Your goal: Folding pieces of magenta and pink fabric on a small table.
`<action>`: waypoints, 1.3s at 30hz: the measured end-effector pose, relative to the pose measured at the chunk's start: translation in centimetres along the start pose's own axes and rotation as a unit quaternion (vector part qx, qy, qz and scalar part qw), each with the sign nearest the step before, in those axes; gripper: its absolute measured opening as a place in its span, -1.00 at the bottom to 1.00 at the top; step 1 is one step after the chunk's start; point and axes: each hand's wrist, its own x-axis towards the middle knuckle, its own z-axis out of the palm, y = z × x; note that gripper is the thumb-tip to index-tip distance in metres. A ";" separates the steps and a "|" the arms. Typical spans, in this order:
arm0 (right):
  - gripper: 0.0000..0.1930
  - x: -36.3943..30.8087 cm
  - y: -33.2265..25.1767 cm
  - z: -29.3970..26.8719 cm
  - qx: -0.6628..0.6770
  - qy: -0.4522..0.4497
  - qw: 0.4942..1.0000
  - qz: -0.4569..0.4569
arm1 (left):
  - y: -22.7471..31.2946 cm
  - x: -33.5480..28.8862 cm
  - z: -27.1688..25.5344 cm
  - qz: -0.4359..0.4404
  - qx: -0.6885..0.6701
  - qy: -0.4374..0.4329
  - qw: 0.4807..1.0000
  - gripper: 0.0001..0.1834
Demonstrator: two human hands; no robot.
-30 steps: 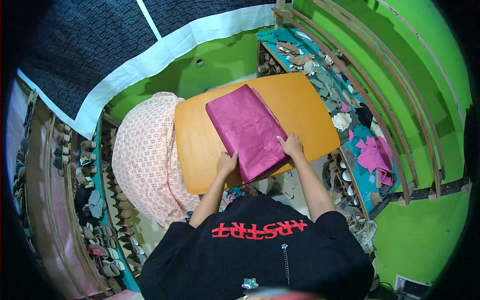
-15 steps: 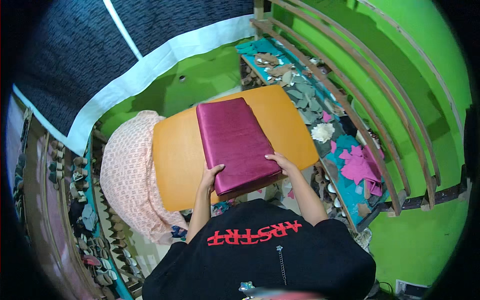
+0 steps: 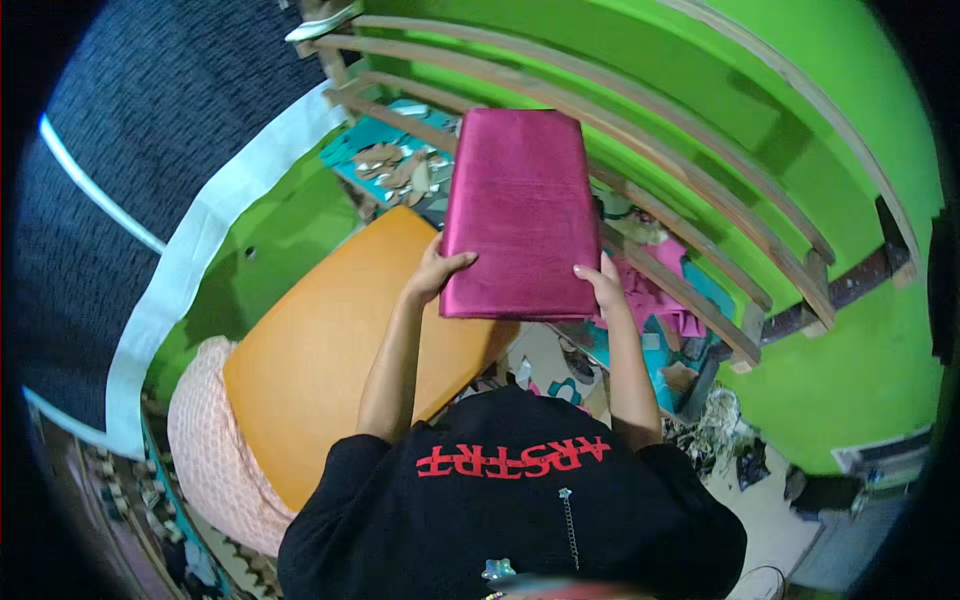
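Observation:
A folded magenta cloth (image 3: 518, 205), flat and rectangular, is held up in the air in front of me. My left hand (image 3: 437, 272) grips its near left corner and my right hand (image 3: 603, 283) grips its near right corner. The cloth is off the orange board (image 3: 330, 350), which lies below and to the left, and it now hovers over the wooden rails (image 3: 690, 190) by the green wall.
A peach patterned cloth (image 3: 215, 460) hangs off the orange board's left side. Pink and teal fabric scraps (image 3: 675, 300) lie under the rails. A dark blue textile with a white border (image 3: 180, 270) covers the left. Debris sits on the floor at the lower right.
Both hands lifted the magenta cloth off the orange board and carried it up and to the right, toward the wooden rails. The view has turned the same way.

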 end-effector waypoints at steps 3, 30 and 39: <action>-0.45 -0.5 -1.1 -2.7 -0.038 0.108 0.993 -0.031 | -0.7 5.4 3.6 -0.023 0.042 -0.069 0.996 -0.22; -0.20 3.2 -3.2 -10.3 -0.481 0.369 0.791 0.081 | 1.0 5.6 19.4 0.223 0.749 -0.320 0.536 0.27; -0.23 4.5 -2.8 -10.5 -0.463 0.422 0.778 0.055 | -4.0 4.4 17.0 0.411 0.762 -0.187 0.464 -0.06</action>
